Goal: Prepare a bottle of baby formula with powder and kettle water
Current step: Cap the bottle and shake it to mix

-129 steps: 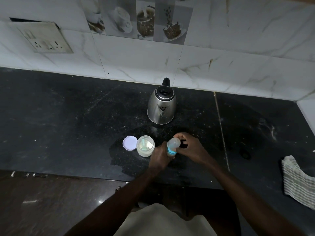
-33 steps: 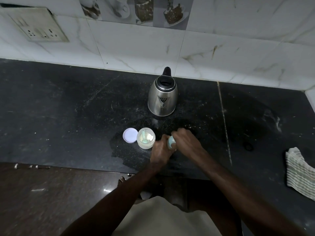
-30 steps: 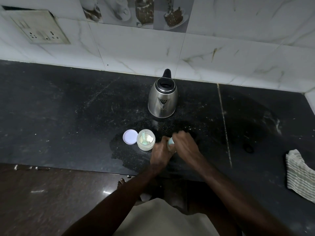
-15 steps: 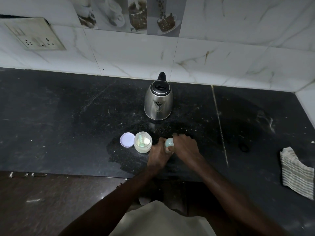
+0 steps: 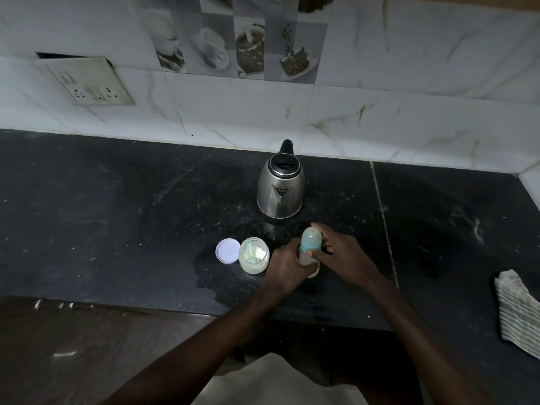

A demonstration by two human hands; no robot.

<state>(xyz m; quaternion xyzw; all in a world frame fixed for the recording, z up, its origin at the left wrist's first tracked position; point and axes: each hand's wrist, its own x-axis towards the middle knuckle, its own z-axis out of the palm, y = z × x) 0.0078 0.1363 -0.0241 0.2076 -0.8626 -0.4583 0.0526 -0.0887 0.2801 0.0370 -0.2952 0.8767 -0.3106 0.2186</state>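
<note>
A small baby bottle (image 5: 310, 244) with a teal collar and clear cap stands on the black counter (image 5: 117, 217). My left hand (image 5: 287, 266) grips its lower body. My right hand (image 5: 340, 252) holds its cap end, fingers curled around the collar. Just left of my left hand stands an open jar of formula powder (image 5: 253, 255) with a pale green scoop inside. The jar's white lid (image 5: 227, 250) lies flat beside it. A steel kettle (image 5: 280, 190) with a black lid stands behind the bottle, lid closed.
A striped cloth (image 5: 517, 314) lies at the counter's right front edge. The tiled wall (image 5: 380, 112) rises close behind the kettle, with a switch and socket plate (image 5: 90, 81) at the upper left. A damp patch (image 5: 210, 276) spreads on the counter around the jar.
My right hand has slid off the top of the bottle, so the cap and teal collar show again. My left hand keeps its grip. Jar, lid and kettle have not moved.
</note>
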